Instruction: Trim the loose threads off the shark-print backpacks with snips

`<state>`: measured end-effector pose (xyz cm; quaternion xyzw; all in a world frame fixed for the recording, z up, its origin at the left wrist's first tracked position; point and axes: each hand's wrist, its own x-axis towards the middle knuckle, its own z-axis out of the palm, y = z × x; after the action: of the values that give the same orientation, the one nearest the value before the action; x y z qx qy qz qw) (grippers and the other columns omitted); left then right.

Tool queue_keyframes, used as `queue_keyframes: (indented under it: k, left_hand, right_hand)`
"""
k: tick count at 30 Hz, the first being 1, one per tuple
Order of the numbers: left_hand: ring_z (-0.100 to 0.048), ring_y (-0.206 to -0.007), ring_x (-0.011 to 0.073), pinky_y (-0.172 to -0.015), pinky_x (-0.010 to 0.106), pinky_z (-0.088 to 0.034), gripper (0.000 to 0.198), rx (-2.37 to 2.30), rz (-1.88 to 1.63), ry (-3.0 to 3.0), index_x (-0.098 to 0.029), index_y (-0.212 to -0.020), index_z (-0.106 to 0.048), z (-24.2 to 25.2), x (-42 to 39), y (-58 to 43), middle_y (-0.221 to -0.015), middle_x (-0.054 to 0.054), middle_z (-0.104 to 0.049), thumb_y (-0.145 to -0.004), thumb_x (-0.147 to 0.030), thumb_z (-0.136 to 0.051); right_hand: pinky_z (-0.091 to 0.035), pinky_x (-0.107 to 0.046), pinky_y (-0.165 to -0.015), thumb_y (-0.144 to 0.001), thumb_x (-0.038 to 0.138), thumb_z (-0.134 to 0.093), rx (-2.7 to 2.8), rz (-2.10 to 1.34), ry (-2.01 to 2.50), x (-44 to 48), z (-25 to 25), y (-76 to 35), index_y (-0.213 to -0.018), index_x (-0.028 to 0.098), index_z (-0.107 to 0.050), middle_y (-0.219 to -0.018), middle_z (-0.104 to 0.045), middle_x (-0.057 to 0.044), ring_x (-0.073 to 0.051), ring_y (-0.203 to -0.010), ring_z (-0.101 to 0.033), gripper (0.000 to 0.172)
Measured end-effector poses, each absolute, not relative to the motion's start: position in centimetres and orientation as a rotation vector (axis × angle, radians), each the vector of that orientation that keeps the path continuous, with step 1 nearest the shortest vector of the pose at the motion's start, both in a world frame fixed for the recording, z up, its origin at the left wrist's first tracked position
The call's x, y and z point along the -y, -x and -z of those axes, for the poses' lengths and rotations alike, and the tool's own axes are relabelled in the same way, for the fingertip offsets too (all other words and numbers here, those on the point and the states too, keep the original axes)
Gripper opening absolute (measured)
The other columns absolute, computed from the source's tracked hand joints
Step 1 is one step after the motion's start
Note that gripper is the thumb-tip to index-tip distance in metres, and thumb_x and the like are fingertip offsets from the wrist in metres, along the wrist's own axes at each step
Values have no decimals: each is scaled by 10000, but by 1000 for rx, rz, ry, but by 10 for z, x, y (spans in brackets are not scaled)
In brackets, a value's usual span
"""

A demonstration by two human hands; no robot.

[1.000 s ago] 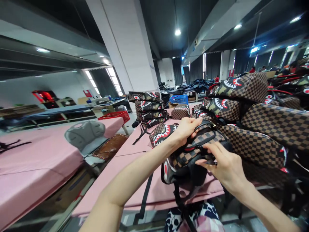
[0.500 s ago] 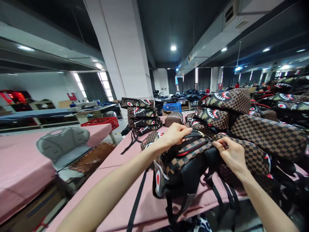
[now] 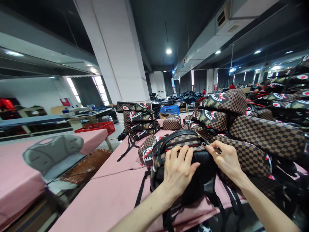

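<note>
One bag sits on the pink surface right in front of you. Your left hand lies over it with fingers a bit spread and thumb out to the side. Your right hand pinches the bag's right top edge by a dark part, too small to name. Around you are one stack of four bags, one blue crate, one red crate and one grey chair. More bags make a big heap on the right, too jumbled to count. Your bag has brown and black squares, a thin red line and a shiny gold bit on top. Its near side is plain black, and black straps hang down.
</note>
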<state>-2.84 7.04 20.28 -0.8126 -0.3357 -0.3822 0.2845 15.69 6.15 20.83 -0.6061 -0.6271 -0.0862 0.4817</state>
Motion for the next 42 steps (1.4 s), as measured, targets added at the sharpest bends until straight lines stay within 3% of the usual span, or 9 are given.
queue_keyframes:
  k: [8,12,15,21,27,33,36,38,42]
  left_hand:
    - [-508,-869,253,-682,372,-402,430,884,888,2159,-122,-1087,-573,-207,-74,24,-967,101,-592,-833,-458,-488]
    - [-531,-825,234,-676,358,-415,403,805,924,2212,-105,-1021,-591,-203,-65,27,-881,97,-597,-858,-445,-448]
    - [-549,-854,224,-770,362,-432,401,777,996,2226,-85,-1005,-594,-199,-61,33,-896,106,-615,-853,-434,-469]
    - [-504,-1100,251,-903,366,-419,483,710,973,2277,-109,-1122,-548,-196,-59,47,-1223,135,-560,-826,-485,-489]
    - [-619,-803,262,-664,354,-478,926,1101,721,2436,-105,-1275,-423,-224,-74,55,-1211,211,-542,-624,-763,-472]
    - [-589,-974,326,-783,427,-454,825,987,625,2809,-212,-1217,-468,-246,-92,63,-1119,125,-606,-653,-804,-355]
    - [-561,-1036,326,-815,447,-447,823,911,677,2846,-238,-1251,-432,-244,-90,62,-1180,104,-581,-651,-799,-377]
    - [-554,-1052,316,-841,442,-439,799,884,698,2845,-249,-1254,-438,-242,-87,61,-1186,97,-580,-659,-782,-399]
    - [-569,-1016,313,-826,412,-451,837,973,752,2788,-212,-1269,-439,-239,-84,60,-1161,118,-589,-648,-772,-435]
  right_hand:
    - [-273,-267,-526,-735,243,-516,1636,651,1828,-60,-228,-145,-690,199,-609,-661,-654,-32,-186,-603,-593,112]
    - [-253,-266,-514,-737,229,-494,1683,746,2023,-70,-245,-137,-694,191,-617,-693,-664,-60,-189,-609,-600,135]
    - [-295,-254,-530,-747,294,-516,1820,520,1970,-79,-256,-144,-701,177,-631,-650,-644,-58,-183,-614,-587,170]
    - [-404,-245,-638,-797,469,-479,1797,-266,1274,-102,-264,-154,-765,150,-636,-742,-628,-25,-152,-698,-551,357]
    - [-345,-230,-512,-788,456,-506,1581,-295,1128,-103,-252,-119,-612,158,-531,-568,-475,4,-105,-545,-414,347]
    - [-384,-239,-530,-769,420,-530,1847,-383,1134,-98,-265,-132,-557,161,-539,-567,-519,-8,-117,-550,-461,335]
    - [-448,-260,-659,-707,346,-587,2034,-491,1083,-119,-277,-133,-728,143,-652,-763,-640,-40,-163,-723,-572,214]
    - [-457,-274,-732,-655,278,-608,2217,-554,1015,-136,-281,-124,-869,137,-677,-873,-670,-47,-187,-812,-598,265]
    - [-445,-255,-659,-675,269,-544,2365,-462,1025,-168,-278,-99,-809,122,-686,-759,-682,-33,-181,-717,-608,245]
